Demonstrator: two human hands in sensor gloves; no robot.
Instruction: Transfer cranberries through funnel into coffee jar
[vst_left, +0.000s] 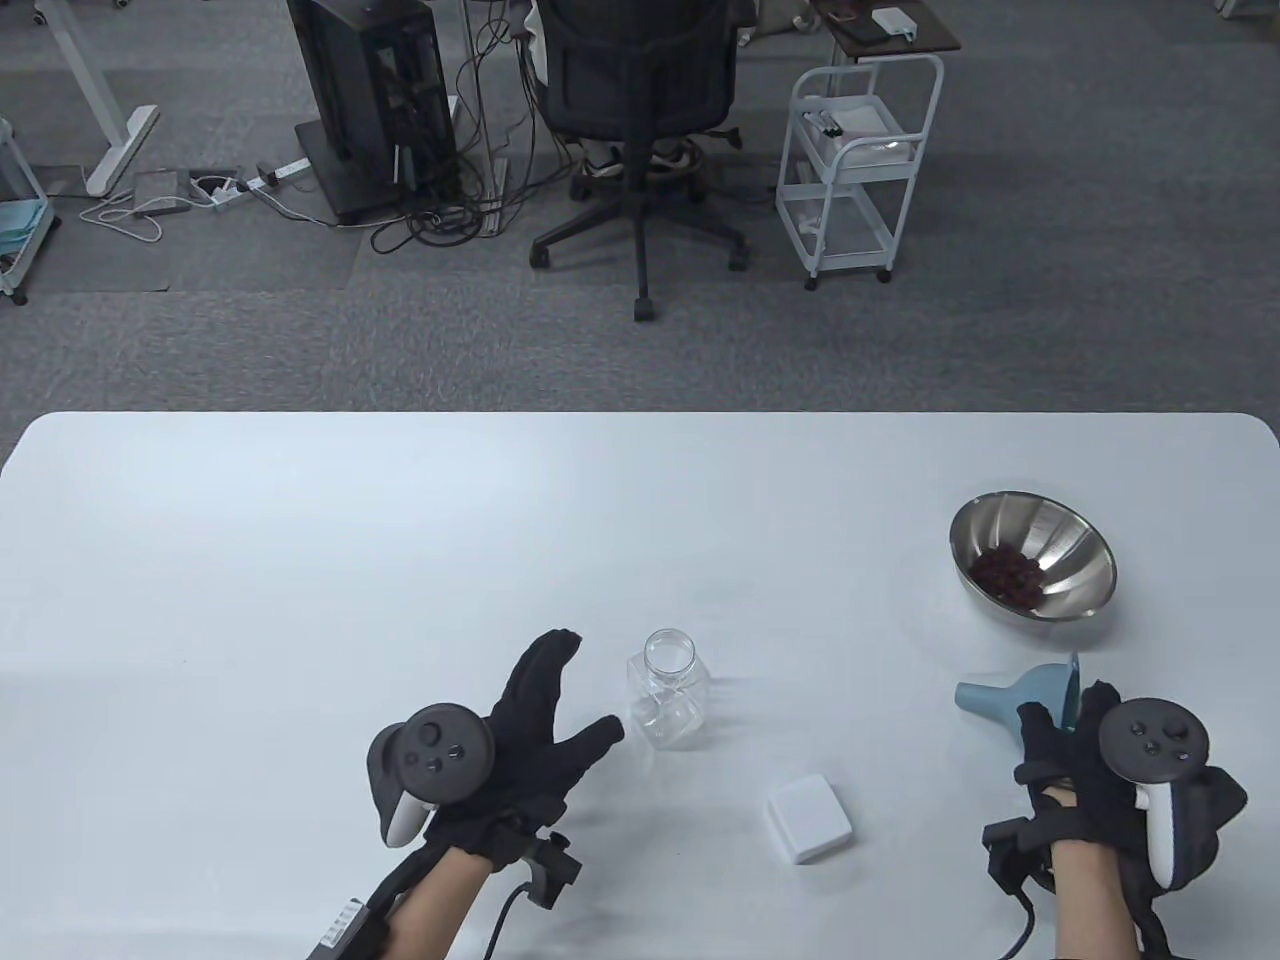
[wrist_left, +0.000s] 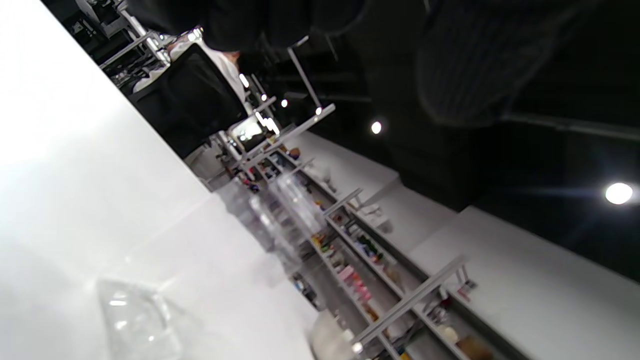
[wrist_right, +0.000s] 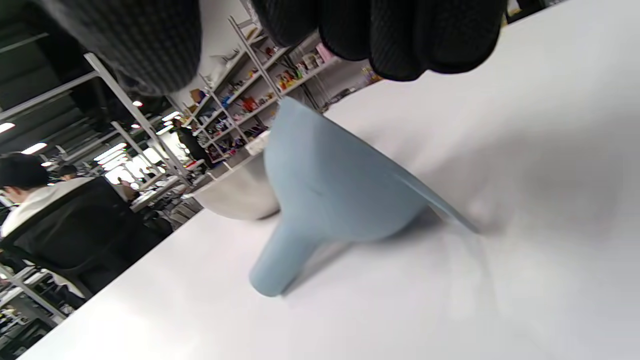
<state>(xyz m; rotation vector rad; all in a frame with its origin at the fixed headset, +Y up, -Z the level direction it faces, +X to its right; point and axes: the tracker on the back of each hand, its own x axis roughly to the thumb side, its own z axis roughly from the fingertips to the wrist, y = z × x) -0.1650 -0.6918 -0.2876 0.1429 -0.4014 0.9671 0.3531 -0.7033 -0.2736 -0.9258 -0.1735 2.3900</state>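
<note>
Blue funnel (vst_left: 1010, 696) on its side just beyond right hand (vst_left: 1085, 775), fingers spread, nothing held; left hand (vst_left: 520, 745) spread empty beside glass jar (vst_left: 668, 700).

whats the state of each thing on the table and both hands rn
Clear glass jar: upright, open, empty.
Light blue plastic funnel: on its side.
Steel bowl: upright, holding dark red cranberries.
White square lid: flat on the table, off the jar.
Left hand: open beside the jar.
Right hand: at the funnel's rim, grip unclear.
</note>
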